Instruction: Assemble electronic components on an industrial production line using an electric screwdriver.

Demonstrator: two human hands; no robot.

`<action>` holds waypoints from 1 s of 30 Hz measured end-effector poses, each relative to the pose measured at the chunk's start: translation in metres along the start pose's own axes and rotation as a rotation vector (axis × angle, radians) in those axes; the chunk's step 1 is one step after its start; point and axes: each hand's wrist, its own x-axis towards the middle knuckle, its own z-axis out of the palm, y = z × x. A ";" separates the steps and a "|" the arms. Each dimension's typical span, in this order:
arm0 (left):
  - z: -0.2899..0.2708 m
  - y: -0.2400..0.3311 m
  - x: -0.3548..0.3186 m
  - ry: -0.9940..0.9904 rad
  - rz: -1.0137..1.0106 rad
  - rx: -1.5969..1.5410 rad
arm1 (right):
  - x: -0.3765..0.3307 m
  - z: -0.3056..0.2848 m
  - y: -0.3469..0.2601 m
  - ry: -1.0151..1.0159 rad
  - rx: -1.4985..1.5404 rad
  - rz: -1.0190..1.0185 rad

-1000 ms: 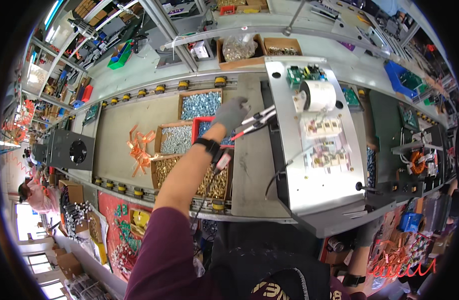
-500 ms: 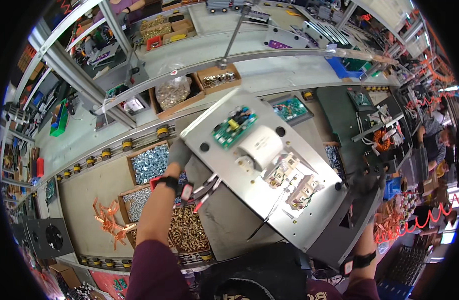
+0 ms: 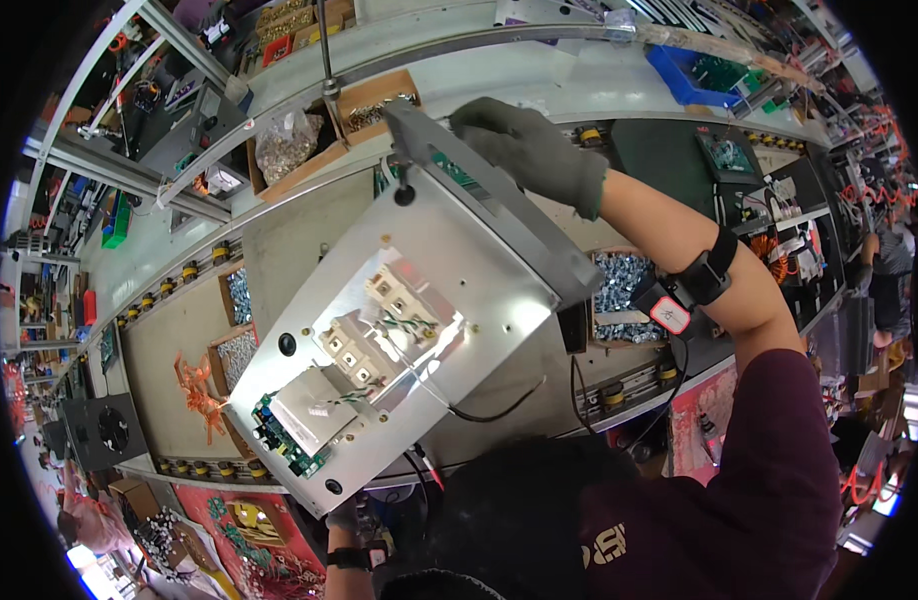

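Observation:
A flat metal chassis [image 3: 449, 290] is held tilted over the bench, a dark grey end panel [image 3: 509, 205] along its far right side. Cream terminal blocks [image 3: 349, 352], a white boxy part [image 3: 312, 408] and a green circuit board [image 3: 279, 440] sit on it. Loose wires hang from its near edge. My right hand [image 3: 534, 155], in a grey glove, is closed at the far edge of the end panel; its fingertips are partly hidden. My left hand [image 3: 343, 515] grips the chassis's near corner, largely hidden below it.
Open boxes of small metal fasteners [image 3: 624, 285] stand right of the chassis, with more at its left. Orange strips [image 3: 197, 395] lie on the left bench. A metal rail [image 3: 479, 50] crosses beyond, near a blue bin [image 3: 689, 75]. A black fan panel [image 3: 104, 430] stands far left.
The chassis has turned counterclockwise, its end panel swinging from near right to the far side. My right hand has moved far with it; my left hand has come toward my body.

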 end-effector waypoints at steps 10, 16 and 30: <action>0.064 -0.107 -0.068 -0.140 -0.390 -0.339 | -0.258 0.032 0.229 -0.144 -0.877 0.558; 0.061 -0.108 -0.061 -0.128 -0.301 -0.209 | -0.269 0.029 0.254 0.083 -0.704 0.438; 0.030 -0.107 -0.032 -0.498 -0.203 -0.323 | -0.294 0.226 -0.028 -0.044 0.146 0.379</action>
